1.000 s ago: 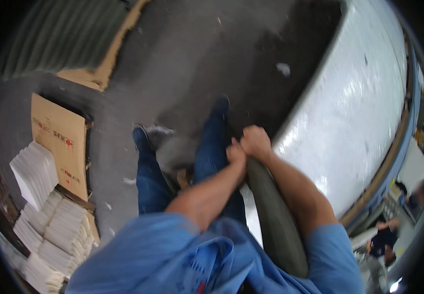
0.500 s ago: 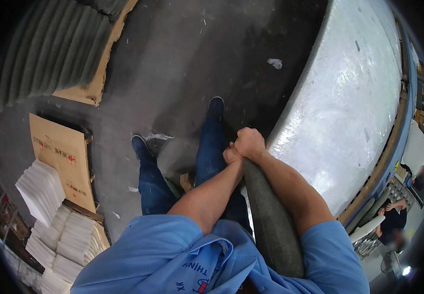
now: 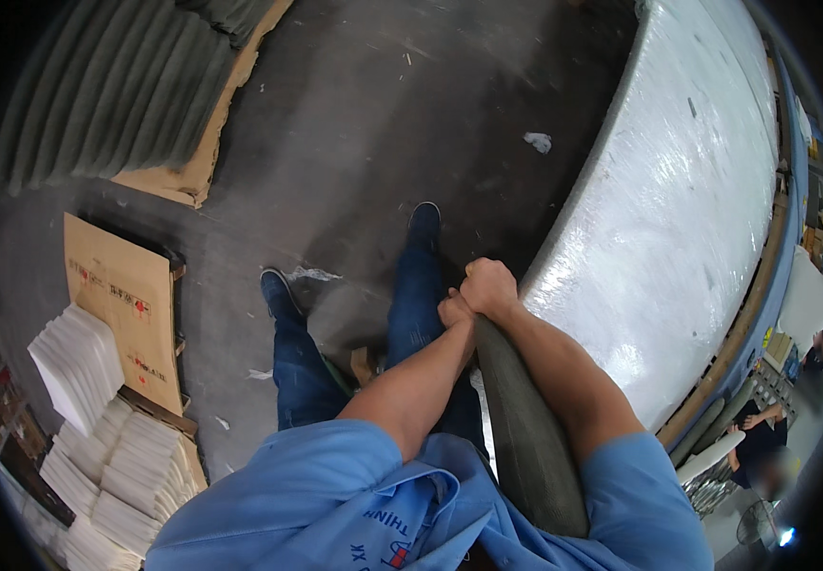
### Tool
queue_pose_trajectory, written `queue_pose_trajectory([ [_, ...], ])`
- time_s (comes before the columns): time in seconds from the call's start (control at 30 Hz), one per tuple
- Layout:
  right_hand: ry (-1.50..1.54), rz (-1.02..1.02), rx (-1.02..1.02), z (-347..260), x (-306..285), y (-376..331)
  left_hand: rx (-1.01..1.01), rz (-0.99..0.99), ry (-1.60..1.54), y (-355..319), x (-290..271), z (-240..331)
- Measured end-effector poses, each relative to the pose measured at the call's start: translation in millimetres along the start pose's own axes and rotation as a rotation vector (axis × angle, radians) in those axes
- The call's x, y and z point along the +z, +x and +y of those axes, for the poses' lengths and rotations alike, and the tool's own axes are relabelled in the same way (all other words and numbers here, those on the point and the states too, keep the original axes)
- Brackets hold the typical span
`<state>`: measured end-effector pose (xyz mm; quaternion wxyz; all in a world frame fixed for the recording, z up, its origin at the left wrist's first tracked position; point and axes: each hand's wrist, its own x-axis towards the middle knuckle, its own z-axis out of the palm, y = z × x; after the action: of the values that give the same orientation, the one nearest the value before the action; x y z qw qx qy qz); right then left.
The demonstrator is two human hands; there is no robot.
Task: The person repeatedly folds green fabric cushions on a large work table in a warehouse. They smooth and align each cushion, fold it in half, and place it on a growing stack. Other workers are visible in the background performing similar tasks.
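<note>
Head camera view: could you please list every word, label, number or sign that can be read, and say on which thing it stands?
Blue shirt: dark blue letters on the front, partly readable; I do not copy the wording.
Cardboard sheet: dark and red printing in two places, too small and blurred to read reliably.
I can make out no other readable text.

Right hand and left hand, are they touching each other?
Touching: the head view shows the right hand pressed against the left hand, with no gap between them.
</note>
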<state>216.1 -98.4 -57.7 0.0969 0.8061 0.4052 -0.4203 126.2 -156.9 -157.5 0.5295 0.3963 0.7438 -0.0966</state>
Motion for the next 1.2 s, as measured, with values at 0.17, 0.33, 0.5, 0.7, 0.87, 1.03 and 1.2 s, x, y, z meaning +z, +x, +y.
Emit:
queue_pose_trajectory([
  [0.17, -0.009, 0.000, -0.122, 2, -5, -6, 0.119, -0.050, 0.146, 5, 10, -15],
  [0.33, 0.044, -0.015, 0.018, -6, -4, 7, 0.026, -0.053, 0.106, 13, 11, -2],
  [0.5, 0.122, 0.161, 0.014, 8, -2, -11, 0.056, -0.169, 0.300, 19, 17, -3],
  [0.7, 0.143, 0.128, -0.056, -8, -22, -3, 0.261, -0.153, 0.422, 38, 12, 0],
  [0.87, 0.162, 0.139, -0.076, -3, -16, -9, 0.380, -0.175, 0.471, 21, -28, 10],
  [1.03, 0.240, 0.205, -0.084, 15, -9, -26, -0.005, -0.523, -0.202, -71, -125, 32],
  [1.2, 0.215, 0.233, -0.250, 11, -17, -21, -0.304, -1.035, -0.251, -200, -224, 82],
])
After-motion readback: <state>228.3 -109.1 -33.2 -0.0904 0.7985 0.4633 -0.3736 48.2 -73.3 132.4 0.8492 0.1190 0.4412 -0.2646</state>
